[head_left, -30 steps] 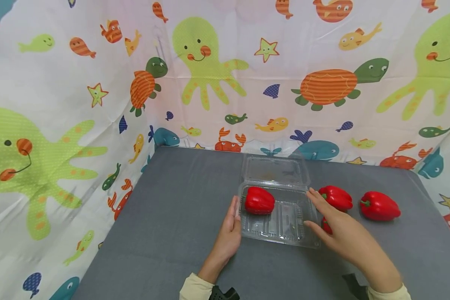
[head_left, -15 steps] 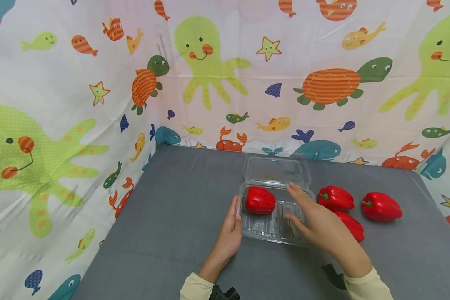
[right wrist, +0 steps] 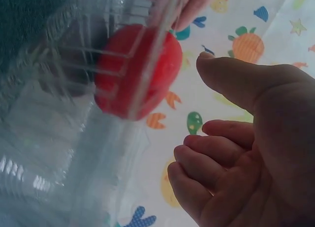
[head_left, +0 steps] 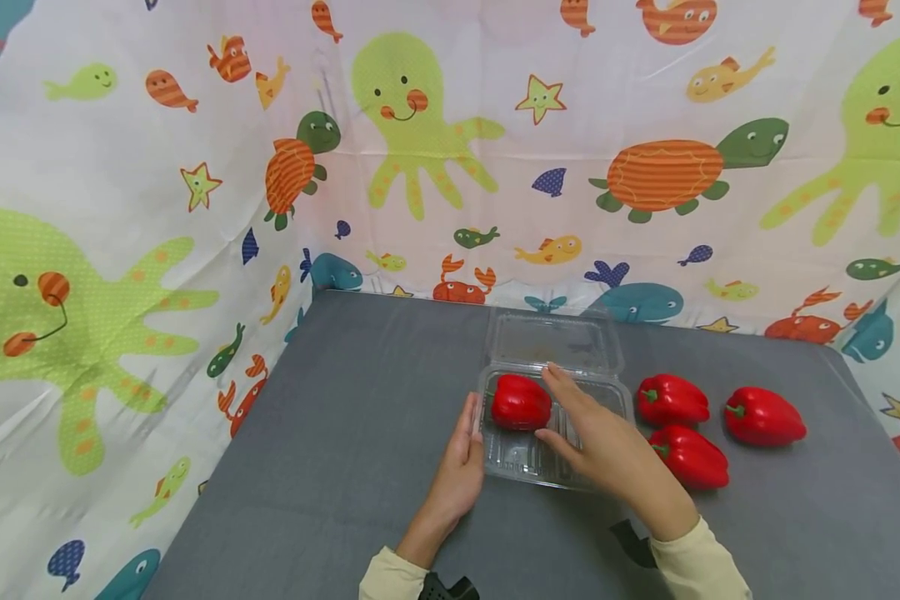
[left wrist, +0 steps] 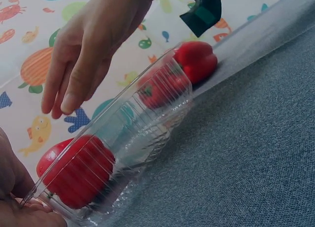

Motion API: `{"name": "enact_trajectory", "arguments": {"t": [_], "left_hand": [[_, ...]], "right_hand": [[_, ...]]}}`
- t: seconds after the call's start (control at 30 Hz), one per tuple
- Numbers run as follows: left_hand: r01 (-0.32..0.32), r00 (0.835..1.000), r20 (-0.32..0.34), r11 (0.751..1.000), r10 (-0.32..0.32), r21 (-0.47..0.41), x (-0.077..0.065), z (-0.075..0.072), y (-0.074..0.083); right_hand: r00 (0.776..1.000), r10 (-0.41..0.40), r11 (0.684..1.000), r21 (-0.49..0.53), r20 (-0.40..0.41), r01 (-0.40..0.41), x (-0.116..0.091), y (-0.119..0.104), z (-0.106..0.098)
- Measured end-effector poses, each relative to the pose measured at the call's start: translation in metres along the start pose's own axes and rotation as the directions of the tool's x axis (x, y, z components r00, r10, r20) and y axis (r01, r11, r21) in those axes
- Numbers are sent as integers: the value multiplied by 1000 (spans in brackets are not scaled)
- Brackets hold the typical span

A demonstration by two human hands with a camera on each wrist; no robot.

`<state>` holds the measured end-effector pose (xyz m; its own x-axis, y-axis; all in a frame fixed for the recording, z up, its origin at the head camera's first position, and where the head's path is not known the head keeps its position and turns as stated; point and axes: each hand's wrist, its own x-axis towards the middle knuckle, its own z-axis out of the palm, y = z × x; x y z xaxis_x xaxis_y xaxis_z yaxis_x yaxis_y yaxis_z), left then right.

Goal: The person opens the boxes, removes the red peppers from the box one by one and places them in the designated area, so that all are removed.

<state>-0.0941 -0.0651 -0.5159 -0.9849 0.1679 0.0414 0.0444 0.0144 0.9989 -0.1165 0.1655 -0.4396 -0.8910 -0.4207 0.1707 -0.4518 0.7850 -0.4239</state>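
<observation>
A clear plastic clamshell container (head_left: 521,477) lies with its lid (head_left: 555,337) folded back behind it. One red bell pepper (head_left: 520,402) sits in its left part. My left hand (head_left: 456,471) rests against the container's left side, fingers fairly straight along the outside. Above the tray hangs my right hand (head_left: 603,442), thumb and fingers parted and nothing between them. Its fingertips are right beside the pepper in the head view; in the left wrist view, that hand (left wrist: 91,52) shows above the rim, apart from the pepper (left wrist: 78,170).
Several red bell peppers lie right of the container: a rear one (head_left: 672,400), a front one (head_left: 690,458) and one farther right (head_left: 765,417). Grey cloth (head_left: 367,417) covers the table. A curtain printed with sea animals (head_left: 450,167) hangs along its back and sides.
My right hand has moved left from the container's right edge to over its middle, near the pepper inside, uncovering the front loose pepper. The left hand has stayed put.
</observation>
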Motion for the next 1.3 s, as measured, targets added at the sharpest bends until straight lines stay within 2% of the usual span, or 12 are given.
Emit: {"name": "enact_trajectory", "arguments": {"t": [0.23, 0.53, 1.03, 1.3], "left_hand": [[-9, 1000, 7, 1000, 9, 5, 1, 0, -1], [-7, 1000, 8, 1000, 7, 5, 0, -1, -1], [-1, 1000, -2, 999, 1, 35, 0, -1, 2], [0, 1000, 5, 1000, 0, 20, 1, -4, -1]], "right_hand": [[999, -31, 999, 12, 34, 31, 10, 0, 13], [998, -51, 999, 13, 28, 51, 21, -8, 27], [999, -27, 1000, -13, 28, 27, 31, -13, 36], [999, -19, 999, -32, 37, 20, 36, -14, 41]]}}
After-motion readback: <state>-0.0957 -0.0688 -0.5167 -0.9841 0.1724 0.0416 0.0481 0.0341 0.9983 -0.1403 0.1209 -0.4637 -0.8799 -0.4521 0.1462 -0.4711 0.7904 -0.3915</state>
